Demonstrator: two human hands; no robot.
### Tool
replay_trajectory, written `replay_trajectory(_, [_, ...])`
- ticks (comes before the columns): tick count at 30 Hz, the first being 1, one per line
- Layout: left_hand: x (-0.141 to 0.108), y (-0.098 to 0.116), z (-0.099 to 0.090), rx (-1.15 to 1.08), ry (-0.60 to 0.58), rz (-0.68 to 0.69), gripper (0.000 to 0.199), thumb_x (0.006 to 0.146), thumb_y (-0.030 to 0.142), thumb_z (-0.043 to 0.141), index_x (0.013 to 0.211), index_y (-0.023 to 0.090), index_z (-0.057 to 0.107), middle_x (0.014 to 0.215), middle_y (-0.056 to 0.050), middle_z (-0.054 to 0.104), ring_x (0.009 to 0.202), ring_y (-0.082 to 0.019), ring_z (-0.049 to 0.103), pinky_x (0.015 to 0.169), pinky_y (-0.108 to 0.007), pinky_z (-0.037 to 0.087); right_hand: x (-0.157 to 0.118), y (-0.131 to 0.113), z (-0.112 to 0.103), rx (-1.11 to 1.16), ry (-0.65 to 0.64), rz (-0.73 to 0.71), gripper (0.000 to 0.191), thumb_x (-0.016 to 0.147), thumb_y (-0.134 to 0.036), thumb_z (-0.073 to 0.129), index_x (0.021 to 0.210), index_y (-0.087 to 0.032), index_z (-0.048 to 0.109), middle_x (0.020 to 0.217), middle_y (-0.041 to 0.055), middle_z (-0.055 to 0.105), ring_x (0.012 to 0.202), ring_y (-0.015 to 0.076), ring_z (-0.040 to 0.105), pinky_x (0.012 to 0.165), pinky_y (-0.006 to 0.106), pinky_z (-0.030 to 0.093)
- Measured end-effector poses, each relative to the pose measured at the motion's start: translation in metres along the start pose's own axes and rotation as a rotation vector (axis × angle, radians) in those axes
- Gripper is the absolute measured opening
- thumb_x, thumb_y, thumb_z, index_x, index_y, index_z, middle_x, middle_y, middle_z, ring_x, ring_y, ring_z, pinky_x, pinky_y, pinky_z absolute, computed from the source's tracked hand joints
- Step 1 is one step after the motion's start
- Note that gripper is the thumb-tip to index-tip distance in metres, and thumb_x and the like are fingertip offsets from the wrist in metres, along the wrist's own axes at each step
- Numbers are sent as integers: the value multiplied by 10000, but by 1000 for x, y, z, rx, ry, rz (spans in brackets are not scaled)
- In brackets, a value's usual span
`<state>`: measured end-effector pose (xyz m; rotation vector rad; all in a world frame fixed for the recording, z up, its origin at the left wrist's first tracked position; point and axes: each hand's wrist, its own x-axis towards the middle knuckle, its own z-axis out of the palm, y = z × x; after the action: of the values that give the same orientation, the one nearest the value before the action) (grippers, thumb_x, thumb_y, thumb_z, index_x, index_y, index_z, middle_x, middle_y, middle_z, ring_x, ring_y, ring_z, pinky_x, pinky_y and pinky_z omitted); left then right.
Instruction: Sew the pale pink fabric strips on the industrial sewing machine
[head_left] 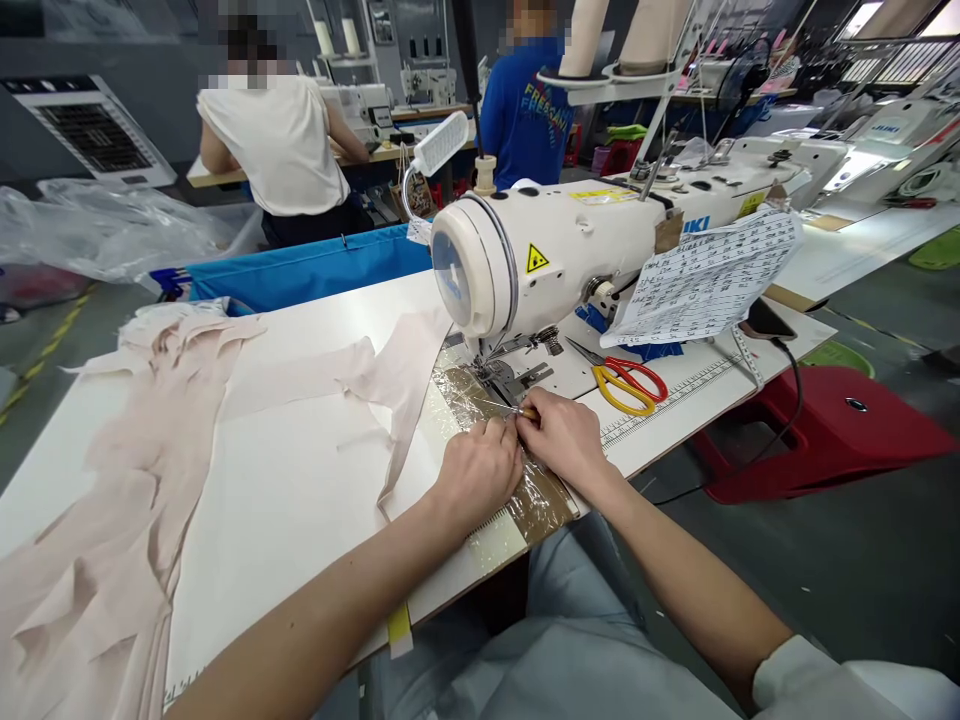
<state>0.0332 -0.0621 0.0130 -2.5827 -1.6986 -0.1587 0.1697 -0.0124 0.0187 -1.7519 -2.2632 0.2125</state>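
My right hand is closed round a thin-shafted tool with a yellowish handle, whose kind I cannot make out. Its metal shaft points left, just in front of the needle area of a white sewing machine. Close beside it, my left hand rests with curled fingers on the brown, shiny taped strip along the table. What those fingers hold, if anything, is hidden. Pale pink fabric lies left of the machine, one end reaching near the needle plate.
Scissors with red and yellow handles lie right of my right hand. A written paper sheet hangs from the machine. More pink fabric covers the table's left side. A red stool stands at right; two people sit or stand beyond.
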Motion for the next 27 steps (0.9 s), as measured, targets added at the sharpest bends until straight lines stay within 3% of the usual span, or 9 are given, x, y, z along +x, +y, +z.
replay_trajectory(9, [1, 1, -4, -8, -17, -13, 390, 985, 278, 378, 1250, 72, 577, 1003, -130, 637, 876, -250, 634, 640, -352, 531, 4, -1, -5, 67, -25, -38, 107, 845, -213, 538, 859, -222, 644, 840, 20, 738, 761, 208, 660, 579, 273, 336])
replay_trajectory(13, [0, 2, -3, -7, -14, -24, 428, 990, 289, 371, 1321, 69, 529, 1031, -133, 641, 893, -247, 633, 649, -346, 527, -9, 12, -19, 141, -19, -106, 216, 922, -303, 487, 1090, -210, 585, 877, 16, 737, 788, 204, 681, 638, 277, 427])
replay_trajectory(16, [-1, 2, -3, -11, -12, -24, 459, 996, 295, 357, 1371, 62, 482, 1062, -141, 643, 909, -244, 631, 650, -343, 525, -32, 36, -25, 197, 31, -181, 249, 974, -295, 386, 1109, -205, 575, 900, 37, 747, 768, 202, 698, 653, 291, 478])
replay_trajectory(20, [0, 1, -4, -14, -39, -26, 469, 998, 295, 348, 1382, 57, 472, 1083, -146, 644, 916, -244, 631, 654, -345, 528, -58, 62, -23, 148, 198, -269, 262, 977, -317, 429, 1026, -212, 664, 956, 53, 774, 735, 198, 723, 622, 289, 508])
replay_trajectory(27, [2, 2, -5, -11, -57, -53, 459, 997, 301, 360, 1386, 85, 473, 1085, -132, 647, 919, -235, 633, 631, -323, 521, -51, 54, -13, 100, 242, -338, 286, 984, -278, 442, 1045, -181, 703, 989, 47, 780, 833, 187, 739, 628, 265, 521])
